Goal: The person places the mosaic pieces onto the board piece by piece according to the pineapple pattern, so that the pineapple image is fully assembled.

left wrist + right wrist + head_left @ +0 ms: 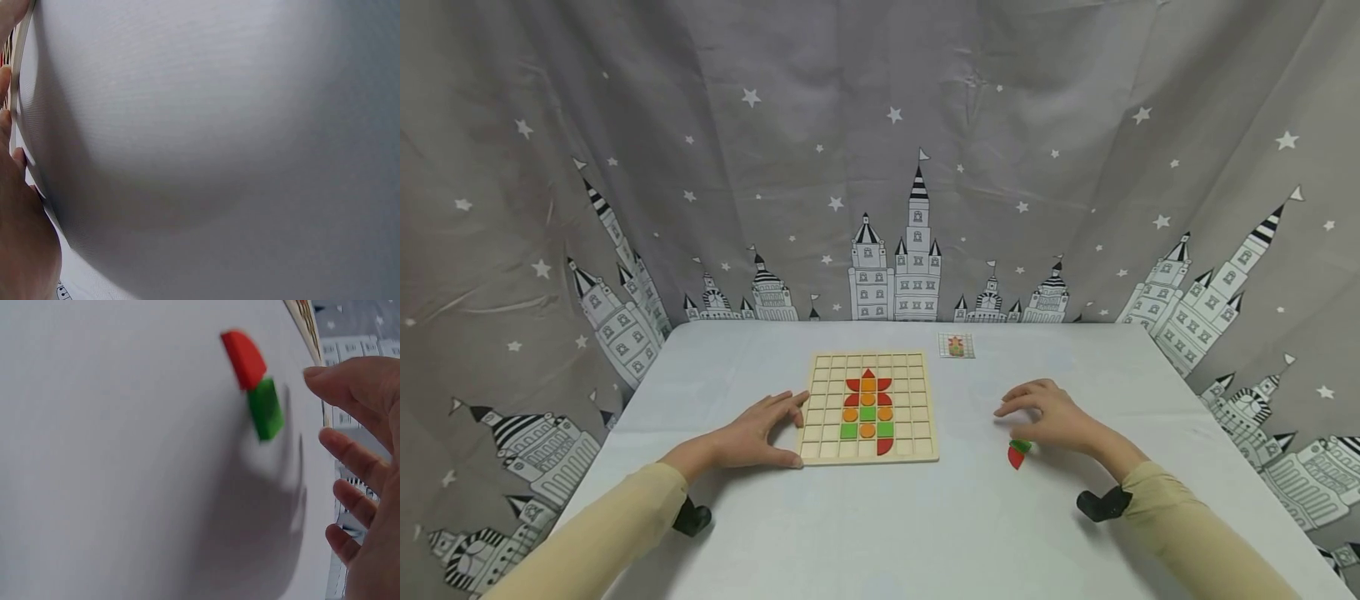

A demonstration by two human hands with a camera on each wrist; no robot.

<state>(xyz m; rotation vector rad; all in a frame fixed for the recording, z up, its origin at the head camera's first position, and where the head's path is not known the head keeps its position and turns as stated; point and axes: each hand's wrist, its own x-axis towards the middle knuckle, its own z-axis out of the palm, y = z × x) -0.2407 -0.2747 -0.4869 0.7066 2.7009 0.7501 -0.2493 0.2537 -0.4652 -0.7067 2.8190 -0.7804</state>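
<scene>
A wooden grid board [913, 433] lies on the table with a pattern of flat pieces on it: a red triangle [868, 374] at the top, several red quarter-circles [885, 447], orange circles [867, 431] and green squares [848, 431]. Along its left edge rests my left hand [745, 433], thumb at the near corner and fingertips by the upper side. To the right of the board, my right hand [1056, 417] hovers with fingers spread and nothing between them. Just below its thumb lie a red quarter-circle piece [244, 359] and a green piece [265, 412], end to end.
A small pattern card [957, 346] lies behind the board to the right, showing a similar coloured figure on a grid. The white-covered table [970, 533] ends at a grey curtain [1037, 83] printed with castles and stars. Black wrist mounts [1103, 504] hang below the sleeves.
</scene>
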